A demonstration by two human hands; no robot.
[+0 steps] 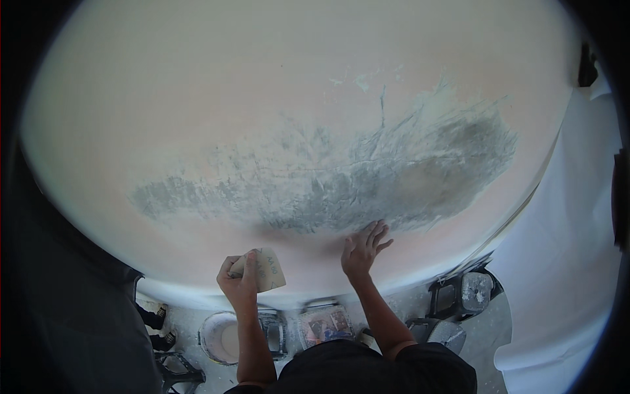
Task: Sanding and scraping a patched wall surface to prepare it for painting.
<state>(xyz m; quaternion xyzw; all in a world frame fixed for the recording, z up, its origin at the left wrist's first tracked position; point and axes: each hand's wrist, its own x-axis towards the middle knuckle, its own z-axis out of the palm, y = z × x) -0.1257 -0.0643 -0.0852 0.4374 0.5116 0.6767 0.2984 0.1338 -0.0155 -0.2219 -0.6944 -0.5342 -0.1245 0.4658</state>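
Observation:
My left hand (236, 281) is closed around a piece of tan sandpaper (270, 274), its printed backing turned upward. It is held out before the lower edge of a large, smooth, curved surface (197, 79) in pale cream and pink. Across the middle of that surface runs a broad, rough grey patch (315, 190) with streaks and a thin crack-like line. My right hand (362, 251) has its fingers spread at the patch's lower border and holds nothing. Its fingertips look to be on the surface or just off it; I cannot tell which.
A bucket (207, 331) with pale contents stands below my left forearm. Right of it is a spattered tray (305, 338) of mixed items. Dark stools (446, 297) stand at lower right, another stool (178, 375) at lower left near someone's shoes (163, 341). White sheeting (564, 217) hangs at right.

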